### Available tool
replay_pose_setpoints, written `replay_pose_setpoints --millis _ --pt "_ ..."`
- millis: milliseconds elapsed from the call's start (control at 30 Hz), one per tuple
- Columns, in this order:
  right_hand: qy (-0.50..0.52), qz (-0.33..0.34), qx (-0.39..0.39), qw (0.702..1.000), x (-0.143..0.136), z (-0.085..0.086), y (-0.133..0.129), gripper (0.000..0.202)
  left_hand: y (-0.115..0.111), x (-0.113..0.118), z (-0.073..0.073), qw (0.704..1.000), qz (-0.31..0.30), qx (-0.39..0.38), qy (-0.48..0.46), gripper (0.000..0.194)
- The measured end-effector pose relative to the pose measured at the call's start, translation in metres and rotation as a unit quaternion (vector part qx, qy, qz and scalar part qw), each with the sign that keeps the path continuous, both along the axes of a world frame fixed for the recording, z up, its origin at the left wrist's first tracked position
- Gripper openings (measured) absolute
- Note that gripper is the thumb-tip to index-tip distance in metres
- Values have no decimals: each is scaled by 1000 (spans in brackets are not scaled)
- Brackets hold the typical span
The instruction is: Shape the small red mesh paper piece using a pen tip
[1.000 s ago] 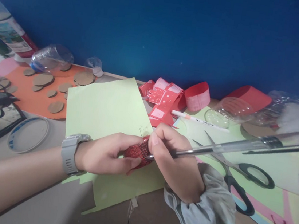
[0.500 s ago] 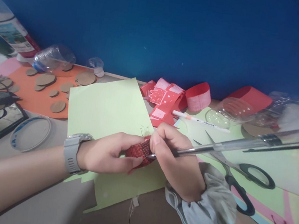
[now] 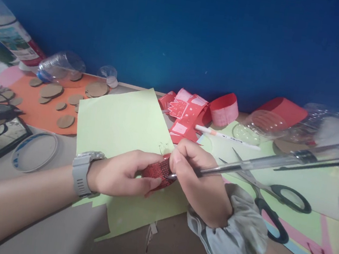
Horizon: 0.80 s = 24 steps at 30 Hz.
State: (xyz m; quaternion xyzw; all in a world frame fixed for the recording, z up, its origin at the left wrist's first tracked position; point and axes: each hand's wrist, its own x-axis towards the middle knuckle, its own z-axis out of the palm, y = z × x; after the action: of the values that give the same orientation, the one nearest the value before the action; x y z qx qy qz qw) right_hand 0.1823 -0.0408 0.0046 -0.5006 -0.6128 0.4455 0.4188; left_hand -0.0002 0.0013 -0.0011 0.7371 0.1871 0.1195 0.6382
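Between the fingers and thumb of my left hand (image 3: 128, 174) is a small red piece with a dark checked pattern (image 3: 153, 174), partly hidden by the fingers. My right hand (image 3: 193, 172) is closed around a clear-barrelled pen (image 3: 265, 161), whose metal tip touches the patterned surface. Both hands are over pale green paper (image 3: 120, 122), which lies on the table with one cut, irregular edge at the front. A wristwatch is on my left wrist and a grey scrunchie on my right.
Open scissors (image 3: 261, 189) lie on paper at right, near a white marker (image 3: 227, 138). Behind are red-and-pink paper pieces (image 3: 186, 112) and a red paper ring (image 3: 224, 109). Cardboard discs (image 3: 51, 90) lie on orange paper at left, by a tape roll (image 3: 35, 152) and plastic bottles. A blue wall bounds the back.
The pen's upper end has dipped slightly, its tip still on the patterned piece. My left hand has kept its hold and place.
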Motion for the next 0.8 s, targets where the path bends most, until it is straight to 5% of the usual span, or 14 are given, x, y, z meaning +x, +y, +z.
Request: replay_pose_setpoints --millis 800 --pt "20 -18 18 999 -1 -2 -2 26 1 3 3 997 27 -73 -3 13"
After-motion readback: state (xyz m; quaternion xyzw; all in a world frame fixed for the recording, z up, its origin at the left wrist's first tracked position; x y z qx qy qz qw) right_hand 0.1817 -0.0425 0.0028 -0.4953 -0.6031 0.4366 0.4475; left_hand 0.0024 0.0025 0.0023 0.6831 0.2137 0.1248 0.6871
